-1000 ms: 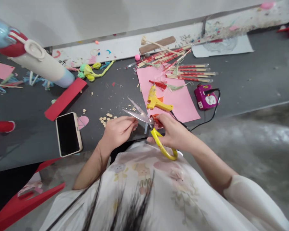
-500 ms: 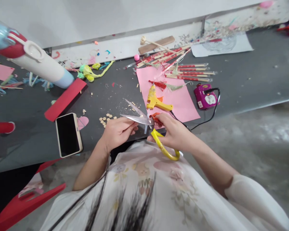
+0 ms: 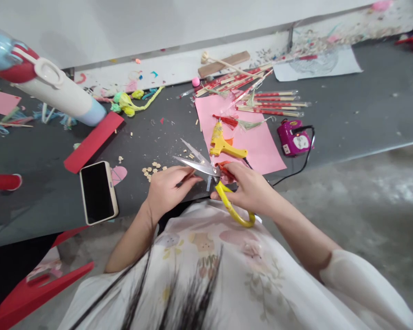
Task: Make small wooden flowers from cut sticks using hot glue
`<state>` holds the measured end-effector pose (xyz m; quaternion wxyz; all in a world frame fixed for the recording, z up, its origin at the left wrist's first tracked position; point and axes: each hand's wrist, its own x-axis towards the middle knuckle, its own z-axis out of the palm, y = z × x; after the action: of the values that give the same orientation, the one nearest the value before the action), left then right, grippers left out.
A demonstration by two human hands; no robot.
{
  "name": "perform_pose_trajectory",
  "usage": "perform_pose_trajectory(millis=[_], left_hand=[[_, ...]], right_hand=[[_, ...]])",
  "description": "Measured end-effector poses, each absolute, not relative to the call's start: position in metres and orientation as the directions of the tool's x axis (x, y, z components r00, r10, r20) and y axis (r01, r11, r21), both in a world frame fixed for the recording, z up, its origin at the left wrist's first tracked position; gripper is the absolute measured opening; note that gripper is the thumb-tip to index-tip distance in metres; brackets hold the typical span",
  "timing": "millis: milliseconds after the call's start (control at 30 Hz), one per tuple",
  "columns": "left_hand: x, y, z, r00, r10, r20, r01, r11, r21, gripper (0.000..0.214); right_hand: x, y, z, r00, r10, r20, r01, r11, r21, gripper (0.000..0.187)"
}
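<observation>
My right hand [image 3: 249,188] grips a pair of scissors [image 3: 206,170] by its yellow and orange handles, the steel blades parted and pointing left. My left hand [image 3: 168,185] is pinched on a thin reddish stick, its end held between the blades. Both hands hover over the near edge of the dark table [image 3: 365,114]. Small pale cut bits [image 3: 153,168] lie on the table just left of the blades. A yellow glue gun [image 3: 222,142] rests on a pink paper sheet [image 3: 261,146] just beyond my right hand.
A phone [image 3: 98,191] lies face up at my left, near a red card strip [image 3: 92,141] and a white and red bottle [image 3: 44,82]. Red-patterned sticks [image 3: 268,103] sit behind the pink sheet. A magenta socket block [image 3: 294,139] with a black cable lies right.
The scissor blades closed slightly half a second ago and have parted again. My left hand has shifted a little toward the blades with the stick.
</observation>
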<state>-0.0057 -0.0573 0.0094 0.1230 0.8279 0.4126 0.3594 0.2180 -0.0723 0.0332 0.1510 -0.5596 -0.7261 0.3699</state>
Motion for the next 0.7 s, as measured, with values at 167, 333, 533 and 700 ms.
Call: perform_pose_trajectory(millis=[167,333,533,700], left_hand=[[-0.006,-0.057,0.01,0.434,0.766,0.474,0.593,-0.639,0.49,0.022],[-0.008,-0.052,0.017,0.524,0.746,0.411,0.47,-0.655,0.592,0.028],[-0.006,-0.05,0.021,0.54,0.749,0.385,0.456,-0.644,0.614,0.029],[-0.007,-0.052,0.018,0.53,0.755,0.386,0.439,-0.634,0.637,0.029]], right_hand=[[0.218,-0.075,0.033,-0.335,0.918,-0.21,0.71,0.1,-0.697,0.041],[0.222,-0.077,0.03,-0.394,0.907,-0.149,0.706,0.194,-0.681,0.044],[0.223,-0.076,0.031,-0.404,0.903,-0.147,0.714,0.21,-0.668,0.044],[0.222,-0.076,0.031,-0.401,0.91,-0.108,0.704,0.23,-0.672,0.042]])
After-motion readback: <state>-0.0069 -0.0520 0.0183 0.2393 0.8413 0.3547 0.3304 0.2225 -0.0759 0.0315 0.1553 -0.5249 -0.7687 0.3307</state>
